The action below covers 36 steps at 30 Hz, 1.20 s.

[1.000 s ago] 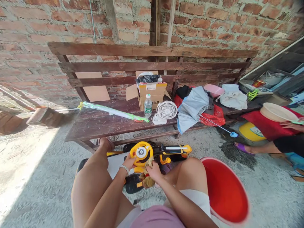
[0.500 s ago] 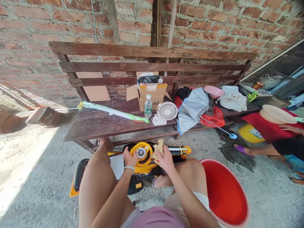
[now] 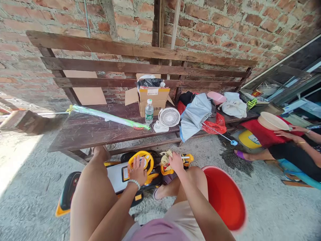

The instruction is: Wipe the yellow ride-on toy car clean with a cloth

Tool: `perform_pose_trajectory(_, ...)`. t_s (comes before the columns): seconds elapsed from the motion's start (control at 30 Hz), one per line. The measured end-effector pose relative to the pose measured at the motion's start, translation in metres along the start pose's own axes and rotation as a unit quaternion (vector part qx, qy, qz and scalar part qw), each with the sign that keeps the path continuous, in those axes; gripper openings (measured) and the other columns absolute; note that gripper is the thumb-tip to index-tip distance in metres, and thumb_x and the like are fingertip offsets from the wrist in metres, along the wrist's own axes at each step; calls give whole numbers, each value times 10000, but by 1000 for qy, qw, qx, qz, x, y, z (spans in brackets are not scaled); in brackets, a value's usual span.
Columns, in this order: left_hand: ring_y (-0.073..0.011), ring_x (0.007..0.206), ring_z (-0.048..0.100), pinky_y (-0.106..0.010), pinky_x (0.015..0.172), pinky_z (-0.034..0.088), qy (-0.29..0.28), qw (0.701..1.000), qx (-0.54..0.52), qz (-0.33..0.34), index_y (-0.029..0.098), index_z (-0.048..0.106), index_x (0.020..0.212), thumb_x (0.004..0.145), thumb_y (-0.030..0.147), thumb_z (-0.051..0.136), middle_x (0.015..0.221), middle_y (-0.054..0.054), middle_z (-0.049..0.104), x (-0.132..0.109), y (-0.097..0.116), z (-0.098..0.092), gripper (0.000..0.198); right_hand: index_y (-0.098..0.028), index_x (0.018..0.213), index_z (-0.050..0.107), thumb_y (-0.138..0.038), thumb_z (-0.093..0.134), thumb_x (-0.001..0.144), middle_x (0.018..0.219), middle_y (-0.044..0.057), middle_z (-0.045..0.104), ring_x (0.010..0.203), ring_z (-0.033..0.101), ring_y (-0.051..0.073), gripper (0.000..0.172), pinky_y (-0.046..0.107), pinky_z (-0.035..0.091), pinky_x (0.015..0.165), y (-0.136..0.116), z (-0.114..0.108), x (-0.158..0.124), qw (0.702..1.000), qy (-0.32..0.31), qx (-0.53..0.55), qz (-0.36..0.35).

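Note:
A yellow and black ride-on toy car stands on the concrete between my legs. My left hand, a beaded bracelet at its wrist, lies over the left part of the yellow steering wheel with its fingers stretched out. In my right hand is a crumpled, pale yellow cloth. The cloth is at a yellow basket-like part of the car, right of the wheel; my fingers partly hide it.
A red bucket stands by my right leg. Ahead, a wooden bench carries a water bottle, a fan, a cardboard box and a folded umbrella. At right, another person's hands are near a cream basin.
My left hand has gone from gripping the wheel to lying spread over it. My right hand has carried the cloth away from the wheel to the basket-like part. The view has swung right.

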<state>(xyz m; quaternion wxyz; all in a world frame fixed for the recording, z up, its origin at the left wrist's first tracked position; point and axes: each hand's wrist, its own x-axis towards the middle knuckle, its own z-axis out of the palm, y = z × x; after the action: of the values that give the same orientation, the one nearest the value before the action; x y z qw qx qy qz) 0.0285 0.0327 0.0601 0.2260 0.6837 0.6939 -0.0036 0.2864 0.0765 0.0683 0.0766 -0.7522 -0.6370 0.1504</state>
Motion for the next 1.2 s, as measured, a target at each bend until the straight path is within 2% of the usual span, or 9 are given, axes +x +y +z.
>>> perform_pose_trajectory(0.17, -338, 1726, 127, -668, 1362, 112, -3, 1000, 7, 21, 247, 365, 1737, 989, 217, 473, 1857, -97, 169, -1, -7, -1, 756, -163, 1134, 762, -246, 553, 1027, 1265, 164, 718, 1198, 585, 315, 249, 383, 425, 1055, 61, -25, 2, 994, 14, -98, 41)
perform_pose_trajectory(0.27, -329, 1726, 128, -663, 1362, 97, 6, 1000, 18, 19, 239, 372, 1734, 995, 218, 471, 1858, -101, 164, -1, -8, 2, 746, -157, 1189, 760, -235, 550, 1023, 1378, 180, 672, 1251, 554, 327, 279, 379, 428, 1017, 77, -32, 4, 990, 22, -111, 83)
perform_pose_trajectory(0.43, -324, 1728, 115, -651, 1365, 79, 3, 999, 31, 9, 254, 355, 1741, 988, 215, 492, 1861, -95, 157, 0, -7, 2, 766, -183, 1238, 763, -218, 555, 1004, 1361, 156, 689, 1207, 581, 315, 315, 381, 441, 1013, 30, -10, -6, 995, 19, -57, 81)
perform_pose_trajectory(0.57, -338, 1728, 109, -665, 1359, 88, -3, 999, 37, 5, 257, 359, 1739, 996, 228, 494, 1865, -94, 135, 2, -6, 1, 756, -194, 1268, 748, -185, 551, 972, 1368, 114, 700, 1171, 577, 281, 356, 368, 448, 1074, -11, 6, -18, 998, -2, 9, -67)
perform_pose_trajectory(0.67, -333, 1729, 105, -661, 1356, 96, -9, 999, 50, 0, 244, 348, 1743, 1014, 237, 488, 1866, -106, 118, 2, -3, -2, 742, -215, 1297, 730, -163, 541, 964, 1403, 92, 689, 1185, 569, 264, 387, 356, 444, 1095, -3, 1, -20, 993, -23, 11, -117)
perform_pose_trajectory(0.77, -321, 1732, 93, -656, 1359, 94, -22, 998, 58, 3, 225, 318, 1753, 1024, 229, 454, 1867, -105, 94, 0, -1, -7, 742, -217, 1274, 731, -150, 553, 955, 1430, 97, 671, 1235, 557, 271, 371, 355, 433, 1099, 33, -17, -20, 996, -42, -36, -70)
perform_pose_trajectory(0.9, -322, 1733, 82, -658, 1364, 84, -28, 999, 44, 8, 227, 310, 1756, 1017, 230, 439, 1866, -96, 81, -2, -1, -9, 750, -222, 1310, 719, -162, 518, 995, 1557, 122, 586, 1313, 545, 307, 378, 362, 468, 1000, 71, -36, -15, 993, -36, -88, 77)
perform_pose_trajectory(1.03, -348, 1732, 69, -682, 1357, 71, -25, 999, 42, -1, 229, 307, 1758, 1005, 259, 473, 1864, -105, 67, 0, -1, -6, 772, -201, 1319, 725, -200, 521, 1014, 1487, 151, 632, 1279, 581, 319, 367, 382, 481, 989, 44, -29, -14, 991, -44, -85, 97)
perform_pose_trajectory(1.2, -341, 1731, 81, -677, 1357, 78, -13, 999, 53, -3, 243, 316, 1755, 999, 271, 487, 1862, -103, 100, 2, -2, -1, 775, -199, 1363, 716, -187, 562, 965, 1441, 114, 669, 1229, 591, 296, 427, 377, 477, 1075, -13, -3, -20, 997, -47, -42, -50)
